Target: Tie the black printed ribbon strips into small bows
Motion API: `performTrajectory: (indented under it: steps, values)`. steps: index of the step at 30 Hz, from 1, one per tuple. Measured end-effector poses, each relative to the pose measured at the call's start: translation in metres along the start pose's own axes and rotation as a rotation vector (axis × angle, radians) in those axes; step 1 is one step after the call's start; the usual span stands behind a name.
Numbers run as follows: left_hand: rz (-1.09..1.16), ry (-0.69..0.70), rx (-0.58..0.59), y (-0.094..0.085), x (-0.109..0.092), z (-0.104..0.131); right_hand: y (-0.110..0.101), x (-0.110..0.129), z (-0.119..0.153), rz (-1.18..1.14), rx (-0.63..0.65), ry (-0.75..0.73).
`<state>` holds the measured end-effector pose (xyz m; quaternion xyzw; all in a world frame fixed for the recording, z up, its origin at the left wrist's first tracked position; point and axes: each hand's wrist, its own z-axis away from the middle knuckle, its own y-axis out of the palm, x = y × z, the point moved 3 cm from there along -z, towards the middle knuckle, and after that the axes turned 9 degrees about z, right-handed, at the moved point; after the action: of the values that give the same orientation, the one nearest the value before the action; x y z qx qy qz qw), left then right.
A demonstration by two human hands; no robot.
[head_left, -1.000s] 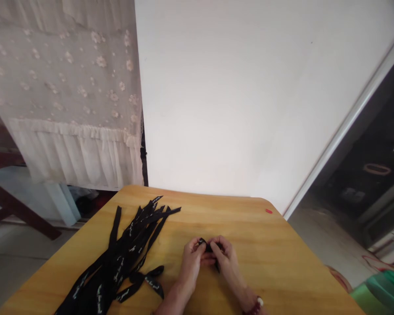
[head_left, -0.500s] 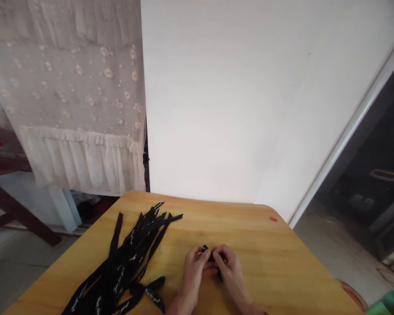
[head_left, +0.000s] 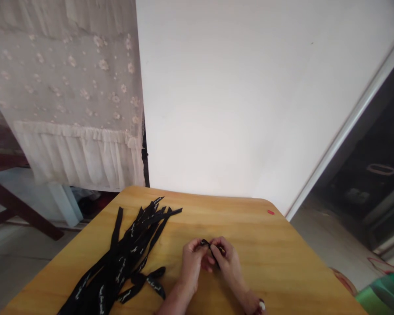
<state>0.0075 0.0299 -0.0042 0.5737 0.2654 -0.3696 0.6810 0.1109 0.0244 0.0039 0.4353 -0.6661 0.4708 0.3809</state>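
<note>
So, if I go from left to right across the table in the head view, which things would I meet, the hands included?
Pile of black ribbons with white lettering → left hand → right hand → small red object.

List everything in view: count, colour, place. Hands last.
Ribbon pile: many, black, table's left
Looped ribbon: one, black, pile's right
Held ribbon: one, black, between hands
Small object: one, red, table's far right
Table: one, light wood, below hands
Curtain: one, whitish, upper left
Wall: one, white, behind table
Wooden frame: one, maroon, left edge
Unclear item: one, green, lower right
Floor: one, grey, both sides
Far right: mostly unclear
Bracelet: one, red-white, right wrist
Left hand: one, bare, pinching ribbon
Right hand: one, bare, pinching ribbon
</note>
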Motion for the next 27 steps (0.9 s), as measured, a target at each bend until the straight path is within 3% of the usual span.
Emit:
performTrajectory:
  steps: [16, 27]
  values:
    - [0.052, -0.006, 0.06, 0.0009, -0.0024, 0.0004, -0.004, 0.0064, -0.0002, 0.029, -0.065, -0.003]
    - [-0.008, 0.037, 0.049, 0.0002, -0.0053, 0.0017, 0.0008, 0.0052, 0.0002, -0.016, 0.067, 0.039]
